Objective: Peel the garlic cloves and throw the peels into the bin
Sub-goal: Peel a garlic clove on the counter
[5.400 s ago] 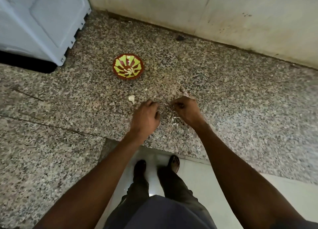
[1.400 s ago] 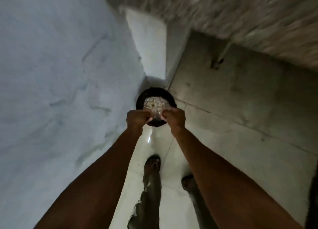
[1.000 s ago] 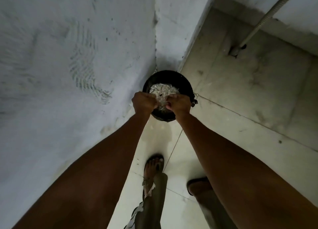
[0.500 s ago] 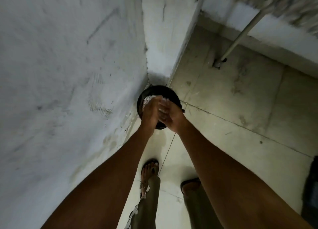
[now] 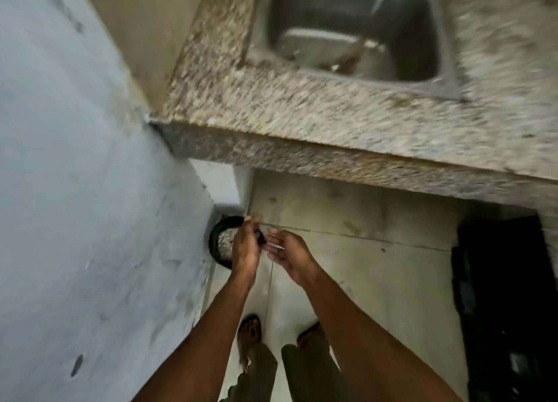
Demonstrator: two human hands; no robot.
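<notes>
A round black bin (image 5: 215,238) stands on the floor in the corner against the left wall, with pale garlic peels (image 5: 225,241) inside it. My left hand (image 5: 246,247) is held over the bin's right side, fingers loosely apart, hiding part of the rim. My right hand (image 5: 287,252) is just to its right, palm turned inward, fingers spread. Neither hand holds anything that I can see. No garlic cloves are in view.
A speckled granite counter (image 5: 317,120) with a steel sink (image 5: 353,36) overhangs the floor ahead. A pale wall (image 5: 75,190) runs down the left. A dark object (image 5: 507,296) stands at the right. My sandalled feet (image 5: 250,332) are on the light floor tiles.
My hands were pressed together over the bin; now they have come apart and opened. The view has tilted up, bringing the counter and sink into sight.
</notes>
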